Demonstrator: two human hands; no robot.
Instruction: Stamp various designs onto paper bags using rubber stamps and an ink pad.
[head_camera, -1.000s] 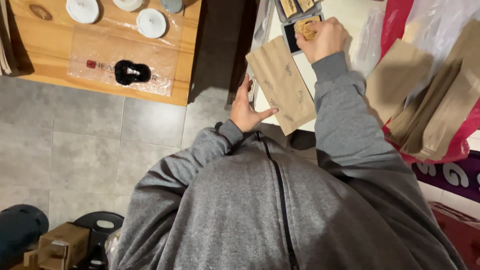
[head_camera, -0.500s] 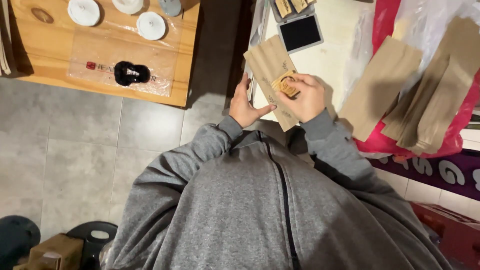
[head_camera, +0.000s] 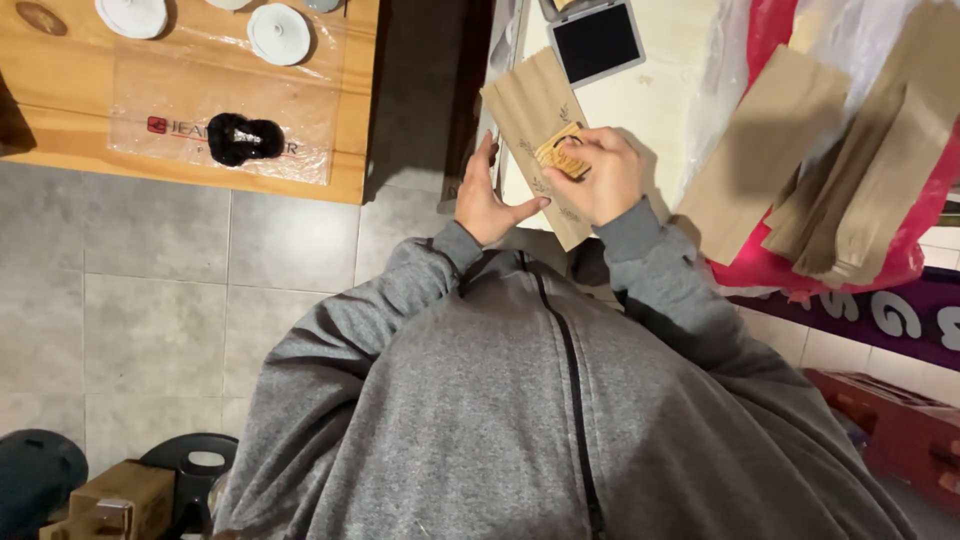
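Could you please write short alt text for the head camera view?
Seen from above, a person in a grey hooded top presses a wooden stamp with the right hand onto a brown paper bag, steadied by the left hand; a black ink pad lies beyond.

Left hand (head_camera: 490, 200) flat, fingers spread; right hand (head_camera: 600, 175) fingers curled, pressing down

Wooden table (head_camera: 60, 130) — white lids (head_camera: 279, 33) (round)

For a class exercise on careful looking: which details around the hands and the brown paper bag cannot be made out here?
Head view only:
- Underside of wooden stamp: covered by right hand.
- Paper bag near end: hidden behind both hands, left hand at its edge.
- Leafy print on bag: too small.
- Ink pad: partly cut off by top edge.
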